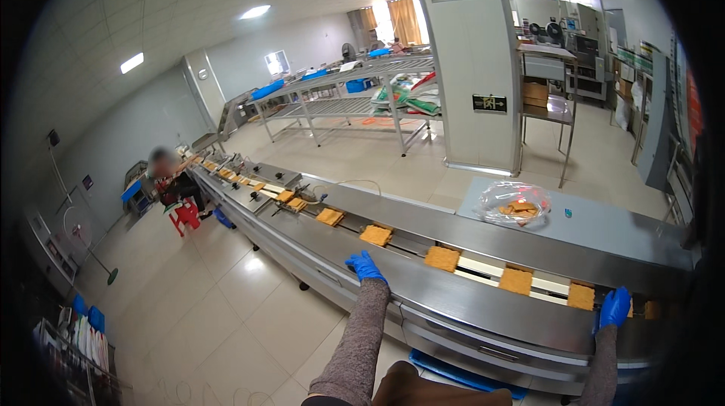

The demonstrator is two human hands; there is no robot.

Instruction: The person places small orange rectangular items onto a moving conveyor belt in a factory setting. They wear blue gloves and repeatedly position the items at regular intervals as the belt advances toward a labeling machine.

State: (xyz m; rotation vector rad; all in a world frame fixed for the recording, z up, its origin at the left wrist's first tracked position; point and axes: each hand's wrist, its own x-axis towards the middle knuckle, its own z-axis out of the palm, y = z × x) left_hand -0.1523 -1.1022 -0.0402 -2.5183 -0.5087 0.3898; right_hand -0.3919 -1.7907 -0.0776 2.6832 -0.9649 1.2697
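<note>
My left hand [366, 266], in a blue glove, rests on the near steel edge of a long conveyor [332, 247], its fingers stretched out with nothing in them. Farther right, my right hand [615, 308], gloved the same way, reaches over the conveyor's channel. Its fingertips are too small and partly hidden to show whether they grip anything. Just left of it lies a square orange-brown biscuit piece [581, 296]. Several more such squares, including a biscuit piece [516, 280] and a biscuit stack [376, 234], sit spaced along the channel.
A clear plastic bag [513, 203] with orange-brown pieces lies on a grey table [604, 236] beyond the conveyor. Behind stand a white pillar [479, 134] and a roller rack [347, 74]. A person [175, 183] sits at the conveyor's far left end, near a red stool [183, 216].
</note>
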